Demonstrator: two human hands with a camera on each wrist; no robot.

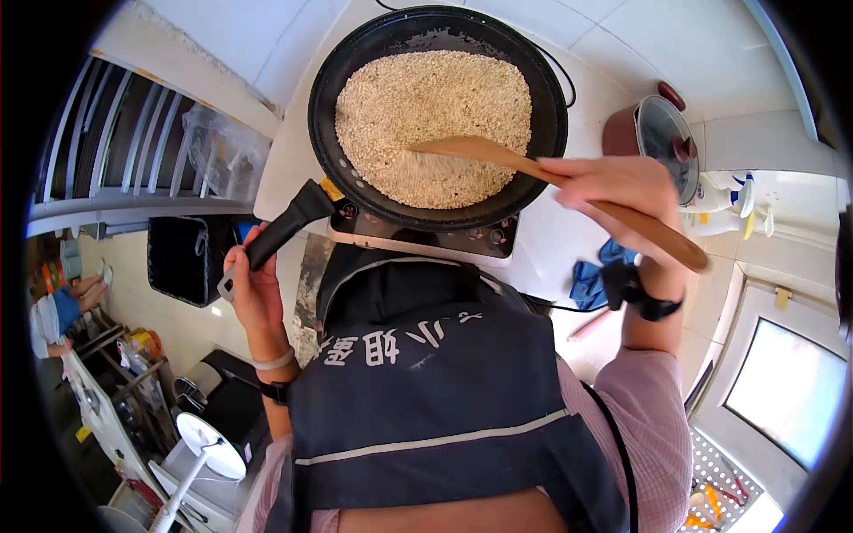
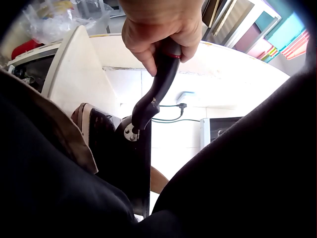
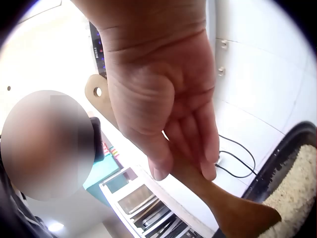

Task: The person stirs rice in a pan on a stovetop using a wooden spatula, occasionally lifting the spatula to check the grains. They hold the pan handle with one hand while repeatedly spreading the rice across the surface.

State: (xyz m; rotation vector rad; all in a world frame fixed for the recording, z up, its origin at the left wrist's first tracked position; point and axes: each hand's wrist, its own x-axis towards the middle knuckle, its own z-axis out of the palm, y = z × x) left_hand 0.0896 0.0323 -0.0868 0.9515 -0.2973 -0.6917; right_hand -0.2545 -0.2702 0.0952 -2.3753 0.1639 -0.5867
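A black frying pan [image 1: 322, 142] holds a wide heap of small pale tan grains [image 1: 418, 107]. My left hand [image 1: 258, 284] grips the pan's black handle [image 1: 291, 224] close to its end. In the left wrist view, thumb and fingers of the left hand [image 2: 163, 29] wrap round that handle [image 2: 161, 84]. My right hand [image 1: 622, 195] holds a wooden spatula [image 1: 498, 153], whose blade lies in the grains. The right wrist view shows the spatula [image 3: 198, 186] between thumb and fingers of the right hand [image 3: 158, 94], its holed end sticking out behind the palm.
Under the pan is an electric cooktop [image 1: 426, 242] with a cord. To the right stand a dark red lidded pot [image 1: 620, 133], spray bottles [image 1: 724, 195] and a blue cloth [image 1: 590, 282]. A rack [image 1: 115, 133] and a black bin [image 1: 178, 258] are at left.
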